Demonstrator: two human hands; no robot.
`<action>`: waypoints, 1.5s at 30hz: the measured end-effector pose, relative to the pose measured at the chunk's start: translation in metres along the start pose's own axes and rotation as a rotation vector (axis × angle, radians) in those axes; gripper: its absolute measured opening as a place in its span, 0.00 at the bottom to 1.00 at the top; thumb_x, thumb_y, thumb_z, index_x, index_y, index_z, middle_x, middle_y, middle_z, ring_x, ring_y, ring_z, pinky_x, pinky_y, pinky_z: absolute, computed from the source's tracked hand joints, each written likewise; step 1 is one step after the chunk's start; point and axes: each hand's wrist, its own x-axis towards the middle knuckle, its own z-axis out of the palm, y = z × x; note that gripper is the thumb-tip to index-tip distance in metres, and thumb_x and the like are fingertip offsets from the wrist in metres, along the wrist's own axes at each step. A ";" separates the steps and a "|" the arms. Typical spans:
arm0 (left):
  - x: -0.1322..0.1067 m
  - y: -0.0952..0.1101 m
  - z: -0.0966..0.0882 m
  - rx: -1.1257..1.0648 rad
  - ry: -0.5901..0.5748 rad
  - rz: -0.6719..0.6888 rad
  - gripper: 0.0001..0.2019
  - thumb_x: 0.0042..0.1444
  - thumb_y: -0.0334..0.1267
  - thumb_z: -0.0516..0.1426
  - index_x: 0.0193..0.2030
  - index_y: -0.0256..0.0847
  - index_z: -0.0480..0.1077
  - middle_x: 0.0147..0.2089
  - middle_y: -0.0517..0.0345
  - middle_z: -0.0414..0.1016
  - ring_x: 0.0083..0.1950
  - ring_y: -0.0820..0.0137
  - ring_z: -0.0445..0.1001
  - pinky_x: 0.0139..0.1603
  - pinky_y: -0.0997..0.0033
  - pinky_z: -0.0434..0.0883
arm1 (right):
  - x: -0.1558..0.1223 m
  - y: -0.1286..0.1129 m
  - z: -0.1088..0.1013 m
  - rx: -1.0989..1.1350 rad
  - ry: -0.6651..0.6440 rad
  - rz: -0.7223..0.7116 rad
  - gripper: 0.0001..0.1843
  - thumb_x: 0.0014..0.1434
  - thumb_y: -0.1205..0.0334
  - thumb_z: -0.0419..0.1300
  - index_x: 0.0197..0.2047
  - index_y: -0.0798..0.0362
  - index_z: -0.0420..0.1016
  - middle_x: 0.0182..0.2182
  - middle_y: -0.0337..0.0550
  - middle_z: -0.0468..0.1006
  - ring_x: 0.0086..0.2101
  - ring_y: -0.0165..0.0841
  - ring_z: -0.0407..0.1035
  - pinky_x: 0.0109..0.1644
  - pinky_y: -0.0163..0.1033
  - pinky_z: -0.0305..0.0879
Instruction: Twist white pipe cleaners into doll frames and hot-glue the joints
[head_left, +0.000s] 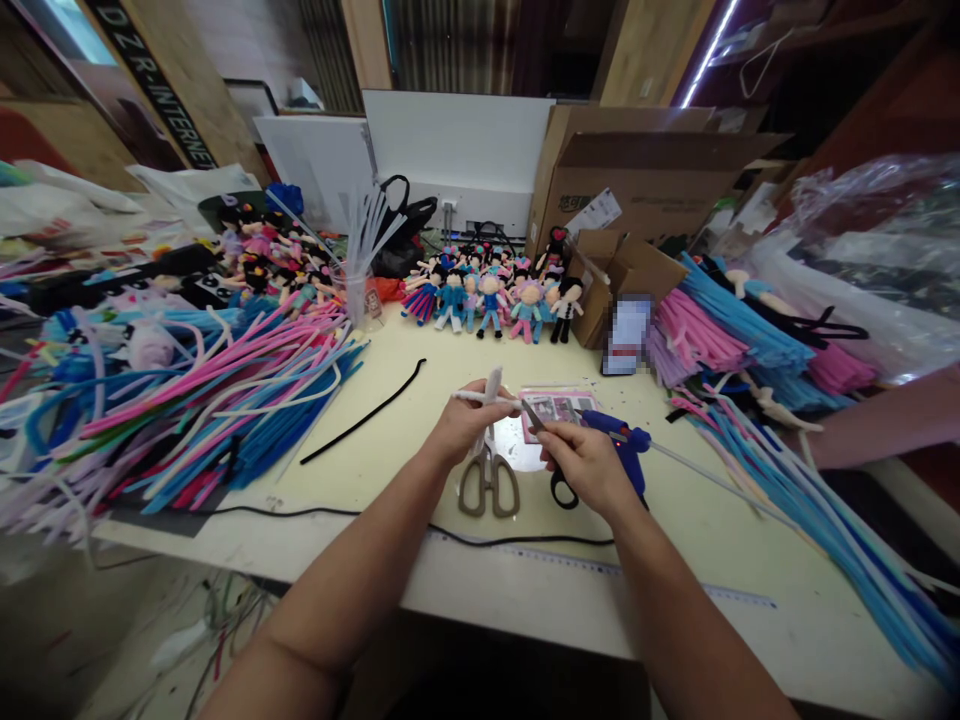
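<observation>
My left hand [466, 425] is closed on a white pipe-cleaner figure [491, 390], held a little above the pale yellow table [390, 460]. My right hand [589, 465] grips black-handled scissors [561, 490], whose blades point left and up at the white figure. A second pair of scissors [489, 487], with grey handles, lies flat on the table just below my left hand. A blue glue gun [628, 447] rests behind my right hand, beside a small pink card [559, 405].
A loose black pipe cleaner [367, 412] lies at left centre. Piles of coloured pipe cleaners [187, 400] fill the left, blue and pink ones [787, 470] the right. Finished dolls [487, 295] line the back before a cardboard box [645, 180]. Another person's arm [885, 420] rests at right.
</observation>
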 end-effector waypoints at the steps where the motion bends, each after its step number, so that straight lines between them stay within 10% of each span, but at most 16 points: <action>1: 0.000 -0.001 0.000 0.005 0.010 -0.012 0.09 0.43 0.37 0.63 0.31 0.36 0.72 0.29 0.57 0.74 0.33 0.69 0.72 0.36 0.70 0.65 | 0.000 0.000 0.001 -0.017 0.015 -0.008 0.12 0.58 0.58 0.52 0.30 0.52 0.74 0.20 0.36 0.73 0.22 0.29 0.68 0.27 0.33 0.60; 24: 0.004 -0.005 0.000 0.010 0.078 -0.024 0.11 0.38 0.38 0.66 0.28 0.35 0.72 0.28 0.57 0.74 0.32 0.70 0.72 0.36 0.69 0.65 | -0.002 -0.008 -0.002 -0.042 0.011 -0.001 0.12 0.59 0.59 0.52 0.32 0.52 0.74 0.20 0.35 0.72 0.22 0.28 0.68 0.27 0.32 0.59; 38: 0.002 -0.005 -0.002 0.043 -0.002 0.044 0.10 0.40 0.37 0.65 0.29 0.35 0.73 0.31 0.55 0.75 0.36 0.67 0.72 0.38 0.68 0.67 | 0.002 0.005 -0.010 0.492 -0.292 0.230 0.19 0.55 0.50 0.55 0.40 0.58 0.75 0.18 0.34 0.66 0.17 0.24 0.61 0.21 0.31 0.55; 45: 0.010 -0.007 -0.012 0.000 0.219 0.002 0.10 0.39 0.37 0.65 0.29 0.36 0.71 0.26 0.60 0.72 0.29 0.73 0.69 0.32 0.73 0.63 | 0.005 0.022 -0.003 -0.110 0.028 0.161 0.18 0.58 0.60 0.52 0.51 0.50 0.69 0.25 0.38 0.74 0.25 0.32 0.68 0.31 0.36 0.63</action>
